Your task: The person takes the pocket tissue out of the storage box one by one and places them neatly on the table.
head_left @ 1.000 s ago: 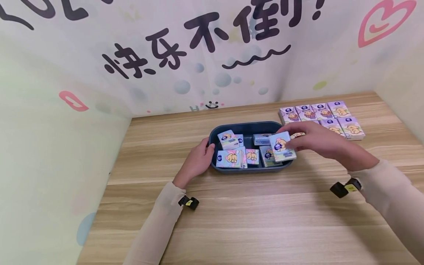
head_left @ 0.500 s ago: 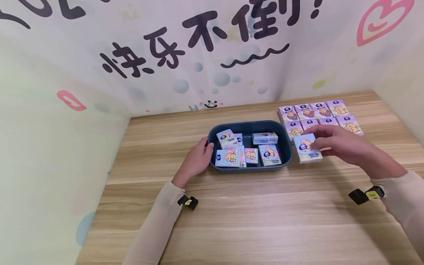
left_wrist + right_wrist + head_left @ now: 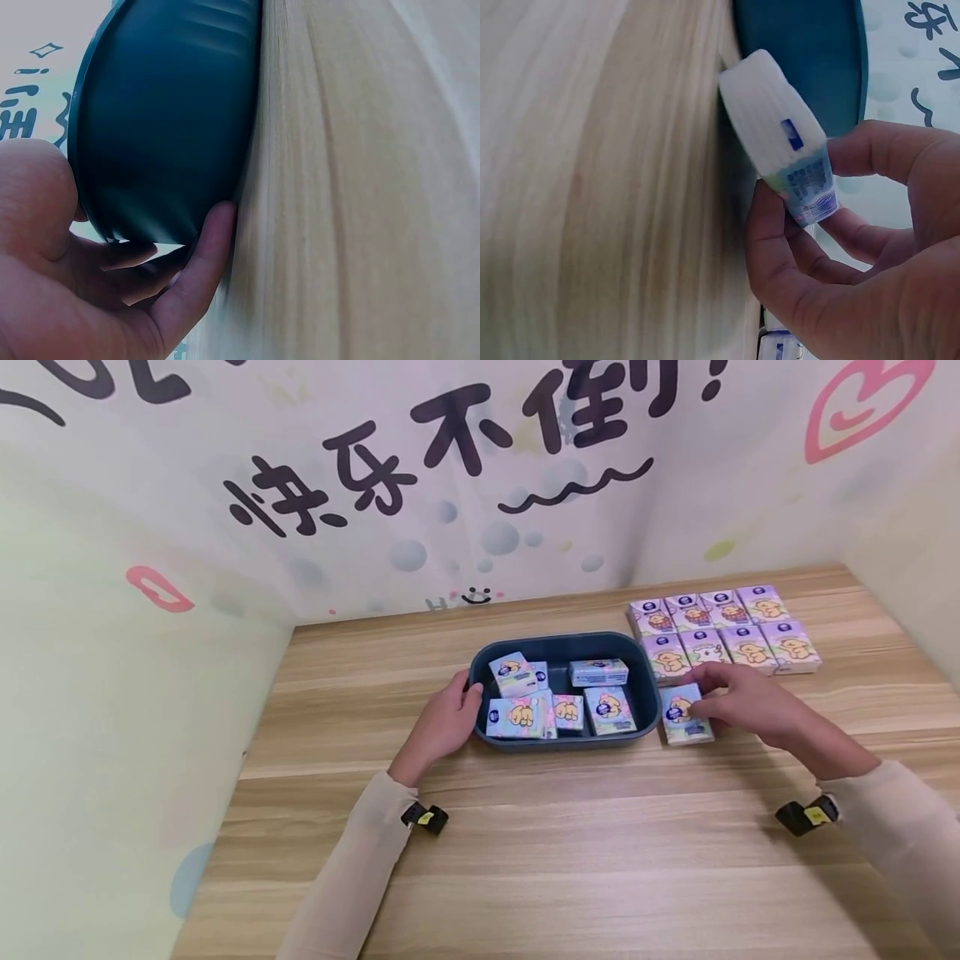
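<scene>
A dark blue oblong tub stands on the table, with several pale blue tissue packets lying loosely inside. My left hand grips the tub's left end, thumb at the rim and fingers bent along the outer wall. Just right of the tub, my right hand pinches another blue tissue packet between thumb and fingers. The right wrist view shows that packet tilted, one edge close over the wood, with the tub behind it.
Several purple tissue packets lie in two tight rows at the back right, just behind my right hand. A printed cloth hangs along the table's back edge, and a pale wall rises at the left.
My right hand has carried the blue packet from over the tub's right end, out to the right, then down to the table in front of the purple rows. The left hand stays put.
</scene>
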{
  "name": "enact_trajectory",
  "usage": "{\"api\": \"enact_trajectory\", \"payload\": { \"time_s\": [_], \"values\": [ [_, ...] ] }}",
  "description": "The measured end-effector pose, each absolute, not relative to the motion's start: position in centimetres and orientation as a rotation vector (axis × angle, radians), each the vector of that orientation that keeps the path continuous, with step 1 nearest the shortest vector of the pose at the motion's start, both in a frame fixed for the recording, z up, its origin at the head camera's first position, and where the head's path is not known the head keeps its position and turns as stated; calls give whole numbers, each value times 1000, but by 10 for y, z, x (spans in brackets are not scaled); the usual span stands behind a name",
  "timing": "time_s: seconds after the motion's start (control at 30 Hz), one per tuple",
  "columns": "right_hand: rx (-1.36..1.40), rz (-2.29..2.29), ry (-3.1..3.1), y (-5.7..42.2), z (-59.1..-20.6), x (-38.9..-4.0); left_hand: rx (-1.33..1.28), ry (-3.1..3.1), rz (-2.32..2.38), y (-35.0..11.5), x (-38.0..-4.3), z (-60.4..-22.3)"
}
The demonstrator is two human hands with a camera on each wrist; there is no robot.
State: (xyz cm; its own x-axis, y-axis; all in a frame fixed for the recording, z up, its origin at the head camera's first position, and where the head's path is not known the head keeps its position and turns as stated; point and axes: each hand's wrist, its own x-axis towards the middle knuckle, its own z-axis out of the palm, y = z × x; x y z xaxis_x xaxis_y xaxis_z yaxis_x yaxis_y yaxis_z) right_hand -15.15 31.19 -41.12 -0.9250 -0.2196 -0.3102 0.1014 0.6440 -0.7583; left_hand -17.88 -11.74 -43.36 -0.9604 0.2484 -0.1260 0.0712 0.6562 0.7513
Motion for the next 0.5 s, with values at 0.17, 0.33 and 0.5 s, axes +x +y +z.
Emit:
{"api": "enact_trajectory", "payload": {
  "time_s": [0.17,0.33,0.5],
  "values": [
    [-70,-1115,2567,312,-413,-150,280,2655,1193,-118,-181,-435],
    [-46,-1057,2652,311,-414,-149,324,2694,1166,-124,-192,-454],
    [-14,-1035,2697,307,-417,-150,334,2679,1176,-125,-195,-458]
  ]
}}
